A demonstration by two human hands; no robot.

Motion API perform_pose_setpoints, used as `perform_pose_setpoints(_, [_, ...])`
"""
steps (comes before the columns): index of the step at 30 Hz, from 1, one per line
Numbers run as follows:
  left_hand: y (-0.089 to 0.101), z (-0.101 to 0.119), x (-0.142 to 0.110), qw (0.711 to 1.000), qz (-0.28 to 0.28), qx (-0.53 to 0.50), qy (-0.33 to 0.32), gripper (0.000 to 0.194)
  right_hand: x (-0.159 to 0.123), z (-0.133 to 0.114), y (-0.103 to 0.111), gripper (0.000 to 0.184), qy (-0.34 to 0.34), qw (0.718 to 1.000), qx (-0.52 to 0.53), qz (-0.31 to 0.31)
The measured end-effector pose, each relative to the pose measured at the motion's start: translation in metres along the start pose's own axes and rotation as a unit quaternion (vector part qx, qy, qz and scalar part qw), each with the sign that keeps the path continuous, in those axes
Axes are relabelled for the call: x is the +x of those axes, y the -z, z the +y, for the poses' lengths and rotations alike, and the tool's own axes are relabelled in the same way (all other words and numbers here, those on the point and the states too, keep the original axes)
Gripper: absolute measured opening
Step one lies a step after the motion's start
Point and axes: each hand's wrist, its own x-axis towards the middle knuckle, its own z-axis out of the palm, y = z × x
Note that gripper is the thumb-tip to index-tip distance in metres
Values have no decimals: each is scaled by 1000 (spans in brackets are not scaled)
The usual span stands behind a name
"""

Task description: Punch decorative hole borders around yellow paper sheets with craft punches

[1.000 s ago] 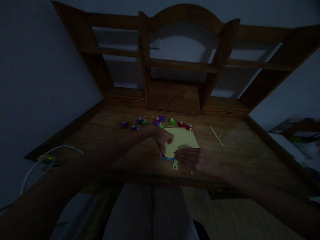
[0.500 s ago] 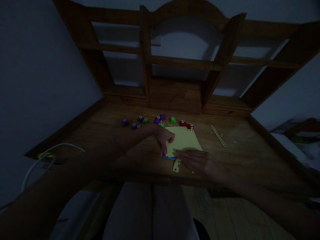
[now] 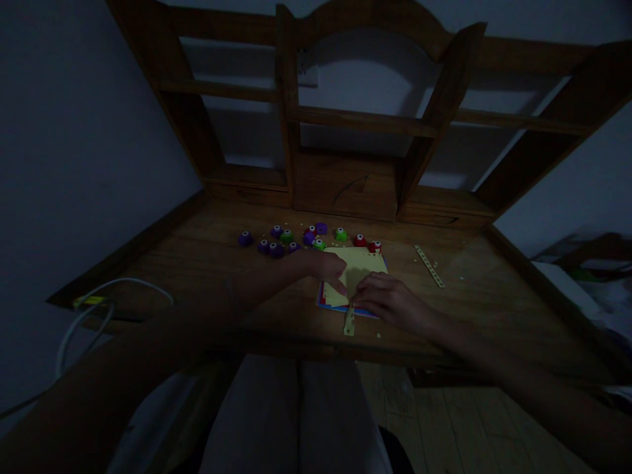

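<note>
Right hand (image 3: 388,297), fingers bunched, at the far end of the punched strip (image 3: 349,324)

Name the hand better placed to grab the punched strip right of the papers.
Right hand, probably: it is nearer the punched strip, while the left hand is over the yellow paper.

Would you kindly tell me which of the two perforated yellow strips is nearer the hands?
The strip at the front edge of the paper stack, its upper end by the right hand's fingertips; the other lies apart, farther right.
</note>
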Motion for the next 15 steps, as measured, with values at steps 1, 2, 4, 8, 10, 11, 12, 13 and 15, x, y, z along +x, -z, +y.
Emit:
perform_pose_setpoints(1, [0, 0, 0, 1000, -1, 0, 0, 65, 2, 3, 1, 18, 2, 1000, 19, -3])
perform_pose_setpoints(2, [1, 0, 0, 1000, -3, 0, 0, 63, 3, 6, 2, 17, 2, 999, 36, -6])
perform_pose_setpoints(4, [1, 0, 1, 1000, -8, 5, -3, 59, 7, 13, 3, 14, -5, 998, 62, -11])
perform_pose_setpoints(8, [2, 1, 2, 1000, -17, 16, -2, 58, 14, 24, 0, 6, -37, 994, 97, -20])
perform_pose_setpoints(10, [3, 2, 3, 1000, -21, 15, 6, 58, 16, 26, -1, 3, -46, 993, 100, -32])
perform_pose_setpoints(11, [3, 2, 3, 1000, -23, 14, 9, 58, 17, 25, 0, 3, -48, 993, 96, -39])
perform_pose_setpoints(12, [2, 2, 3, 1000, -25, 13, 9, 58, 18, 25, 0, 4, -47, 994, 88, -45])
perform_pose_setpoints(13, [2, 2, 3, 1000, -24, 12, 6, 57, 19, 23, 1, 5, -42, 995, 77, -50])
perform_pose_setpoints(15, [2, 2, 3, 1000, -9, 2, -2, 54, 20, 19, 4, 8, -15, 997, 51, -58])
